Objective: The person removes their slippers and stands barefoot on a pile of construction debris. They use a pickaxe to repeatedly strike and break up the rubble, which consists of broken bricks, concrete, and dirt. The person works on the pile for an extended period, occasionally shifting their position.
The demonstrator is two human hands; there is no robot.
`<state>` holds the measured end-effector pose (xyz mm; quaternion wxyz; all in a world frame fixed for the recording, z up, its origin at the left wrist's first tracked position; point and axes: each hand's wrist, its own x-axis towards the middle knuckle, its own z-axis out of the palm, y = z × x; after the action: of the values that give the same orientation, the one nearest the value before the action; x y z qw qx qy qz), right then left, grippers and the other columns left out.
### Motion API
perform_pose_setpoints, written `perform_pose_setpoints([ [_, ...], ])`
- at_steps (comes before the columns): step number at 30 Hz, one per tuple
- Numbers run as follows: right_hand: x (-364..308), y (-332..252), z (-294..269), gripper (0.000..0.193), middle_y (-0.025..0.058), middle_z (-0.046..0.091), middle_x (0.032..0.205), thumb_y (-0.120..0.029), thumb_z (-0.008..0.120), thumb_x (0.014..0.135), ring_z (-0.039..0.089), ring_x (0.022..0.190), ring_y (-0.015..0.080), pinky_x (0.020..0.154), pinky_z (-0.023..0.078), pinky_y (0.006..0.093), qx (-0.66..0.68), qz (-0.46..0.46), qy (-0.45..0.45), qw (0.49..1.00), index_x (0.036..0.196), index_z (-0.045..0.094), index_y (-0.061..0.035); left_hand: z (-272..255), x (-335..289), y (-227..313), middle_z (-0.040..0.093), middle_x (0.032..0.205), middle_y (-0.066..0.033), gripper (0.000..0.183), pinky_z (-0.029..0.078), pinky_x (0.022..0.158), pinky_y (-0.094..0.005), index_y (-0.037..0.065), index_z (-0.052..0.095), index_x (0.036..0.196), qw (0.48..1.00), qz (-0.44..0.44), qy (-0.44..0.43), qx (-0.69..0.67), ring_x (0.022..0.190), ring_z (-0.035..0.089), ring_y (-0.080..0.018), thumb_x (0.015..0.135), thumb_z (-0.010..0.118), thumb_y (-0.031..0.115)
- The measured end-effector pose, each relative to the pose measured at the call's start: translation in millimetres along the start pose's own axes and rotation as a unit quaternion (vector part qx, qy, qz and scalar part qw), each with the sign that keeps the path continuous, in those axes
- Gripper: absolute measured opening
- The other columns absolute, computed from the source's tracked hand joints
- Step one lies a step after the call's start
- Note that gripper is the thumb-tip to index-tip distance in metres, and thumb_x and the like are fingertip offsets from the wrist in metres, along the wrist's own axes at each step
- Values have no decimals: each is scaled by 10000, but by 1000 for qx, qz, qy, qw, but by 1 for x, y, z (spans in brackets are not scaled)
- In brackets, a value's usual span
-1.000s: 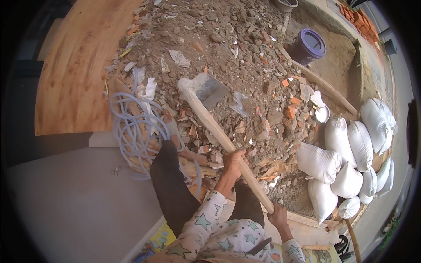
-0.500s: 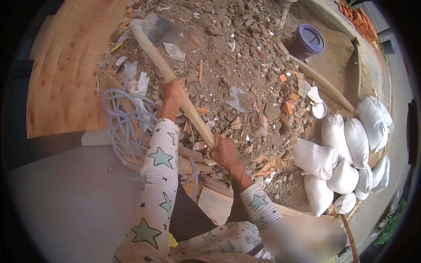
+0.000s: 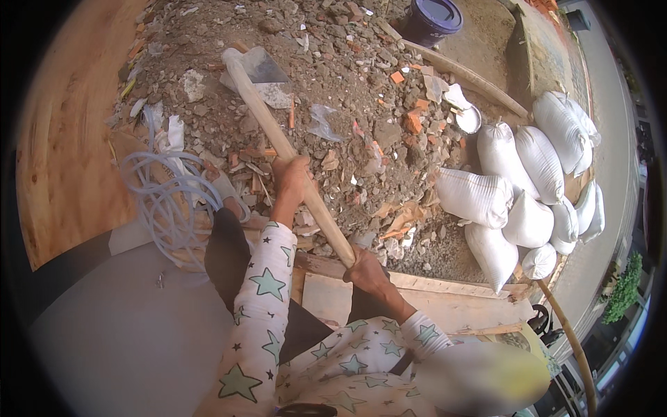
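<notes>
Both my hands grip the wooden handle of a hoe (image 3: 274, 128), which slants from the upper left down toward my body. My left hand (image 3: 290, 179) is wrapped round the middle of the handle. Close to the handle's near end, my right hand (image 3: 368, 271) is closed on it. The hoe's grey metal blade (image 3: 264, 67) rests on a heap of rubble (image 3: 229, 104), beside a pale flat broken piece. Soil, stones and orange brick bits make up the heap. The blade's lower edge is partly hidden.
Coiled clear hose (image 3: 163, 201) lies left of my leg (image 3: 228, 250), near a plywood sheet (image 3: 69, 153). White filled sacks (image 3: 476, 198) are grouped at the right. Beyond a wooden beam (image 3: 479, 80) stands a dark purple bucket (image 3: 432, 21). Boards (image 3: 417, 283) edge the heap's near side.
The hoe blade has come nearer and rightward over the rubble, both hands still on the handle. My view has shifted, and a dark-trousered leg now shows beside the hose.
</notes>
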<state>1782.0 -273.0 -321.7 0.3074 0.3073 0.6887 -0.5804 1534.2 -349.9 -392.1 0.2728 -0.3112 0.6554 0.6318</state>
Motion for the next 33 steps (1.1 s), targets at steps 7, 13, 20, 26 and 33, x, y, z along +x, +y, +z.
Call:
perform_pose_setpoints([
  [7, -89, 28, -35, 335, 12, 514, 699, 9, 681, 604, 500, 653, 170, 635, 444, 317, 173, 53, 12, 983, 913, 553, -7, 66, -66, -56, 521, 618, -64, 164, 441, 380, -323, -42, 534, 798, 995, 2, -79, 60, 416, 505, -176, 698, 656, 6],
  [13, -163, 71, -70, 359, 61, 545, 692, -30, 688, 584, 510, 626, 185, 613, 454, 337, 136, 137, 67, 979, 912, 554, 30, 103, -124, -136, 542, 623, -82, 148, 463, 397, -347, -9, 558, 754, 986, -104, -125, 45, 430, 532, -202, 691, 688, 24],
  [20, -219, 150, -64, 347, 194, 610, 692, -53, 693, 608, 595, 638, 371, 619, 469, 407, 23, 154, 110, 982, 927, 576, 16, 99, -173, -198, 548, 646, -83, 174, 491, 422, -382, -4, 571, 796, 956, -231, -180, 18, 463, 557, -218, 723, 714, 62],
  [26, -251, 189, -62, 356, 238, 654, 768, -84, 718, 602, 627, 756, 465, 678, 505, 487, -185, 184, 106, 959, 929, 589, -29, 61, -128, -263, 558, 699, -60, 208, 485, 504, -372, 53, 576, 841, 902, -366, -146, -177, 528, 544, -217, 737, 755, 78],
  [33, -227, 234, -78, 380, 163, 676, 839, -174, 770, 622, 659, 787, 381, 709, 525, 478, -266, 124, 68, 953, 927, 565, -75, 41, -144, -253, 509, 667, -29, 210, 465, 517, -354, 74, 573, 840, 923, -316, -78, -206, 534, 507, -194, 758, 765, 93],
])
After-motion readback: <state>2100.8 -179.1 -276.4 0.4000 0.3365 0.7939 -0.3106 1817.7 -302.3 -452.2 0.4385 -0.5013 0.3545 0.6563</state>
